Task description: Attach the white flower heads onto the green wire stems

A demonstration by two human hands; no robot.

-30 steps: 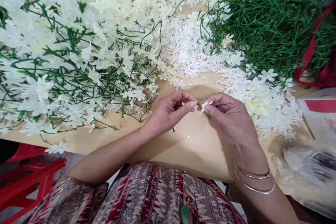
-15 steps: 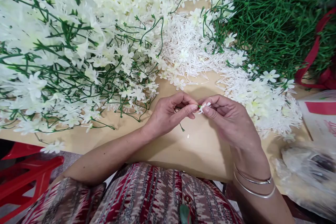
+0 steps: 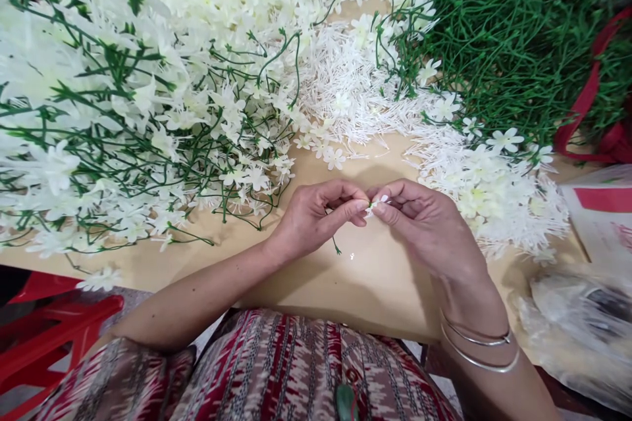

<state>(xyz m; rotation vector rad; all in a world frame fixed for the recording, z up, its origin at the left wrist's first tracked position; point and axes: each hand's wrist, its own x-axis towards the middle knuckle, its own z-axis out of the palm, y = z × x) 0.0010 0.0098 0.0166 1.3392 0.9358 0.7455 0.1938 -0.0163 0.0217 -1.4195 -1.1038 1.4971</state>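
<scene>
Over the front of the table, my left hand (image 3: 318,217) pinches a thin green plastic stem (image 3: 337,247), whose lower end hangs below the fingers. Thumb and fingers of my right hand (image 3: 424,220) close on a small white artificial flower (image 3: 376,205). The flower meets the green tip of the stem between both hands; how deep the tip sits in it is hidden by the fingers. Behind my hands lies a heap of thin white stamens (image 3: 340,79). Loose white blossoms (image 3: 334,158) rest at its near edge.
A large pile of white flowers on green stems (image 3: 148,138) fills the left. Bare green stems (image 3: 508,52) are heaped at the back right beside a red strap (image 3: 582,102). Clear plastic bags (image 3: 577,329) lie front right. A red stool (image 3: 59,329) stands below the table's left edge.
The white flower in my right hand has come closer against the stem tip, and the green there shows less. Both hands stay nearly in place; the view has shifted slightly.
</scene>
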